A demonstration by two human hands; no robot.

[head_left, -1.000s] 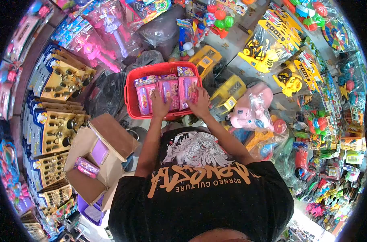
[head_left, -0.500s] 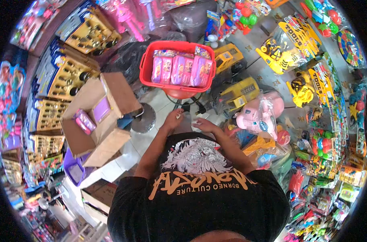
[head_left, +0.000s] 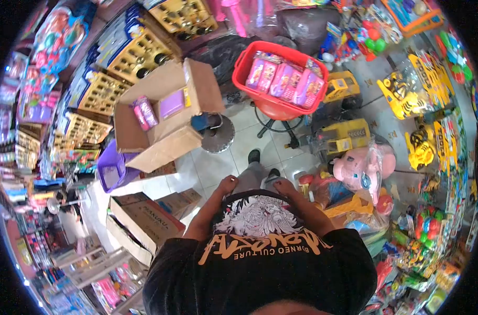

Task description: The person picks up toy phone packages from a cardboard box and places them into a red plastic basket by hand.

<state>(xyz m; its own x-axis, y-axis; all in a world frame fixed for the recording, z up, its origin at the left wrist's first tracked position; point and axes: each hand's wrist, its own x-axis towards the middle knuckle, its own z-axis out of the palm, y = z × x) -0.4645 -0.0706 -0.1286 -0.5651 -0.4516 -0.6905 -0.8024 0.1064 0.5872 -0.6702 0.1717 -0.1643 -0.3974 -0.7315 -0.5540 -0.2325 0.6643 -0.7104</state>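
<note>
My left hand [head_left: 228,185] is curled beside my grey trousers [head_left: 248,178], near the hem of my black shirt [head_left: 281,268]. On the other side of the trousers, my right hand [head_left: 284,188] is also curled, close to the shirt's hem. Whether either hand grips cloth or anything small is hidden. Ahead stands a red plastic basket [head_left: 248,93] on a red stool [head_left: 275,111], with pink and purple packs [head_left: 284,81] inside. To the left, an open cardboard box [head_left: 160,153] contains a pink pack [head_left: 145,113] and a purple one [head_left: 172,104].
Left of me are a purple bin [head_left: 105,170] and another carton [head_left: 144,220]. A round metal base [head_left: 218,137] stands on the tiled floor [head_left: 197,170]. A wrapped pink toy [head_left: 362,167] and yellow toy trucks [head_left: 346,137] are at right. Packaged toys line both sides.
The view has turned left, so the basket and box appear farther right. My hands have drawn back toward my body and moved apart. Both shoes now show.
</note>
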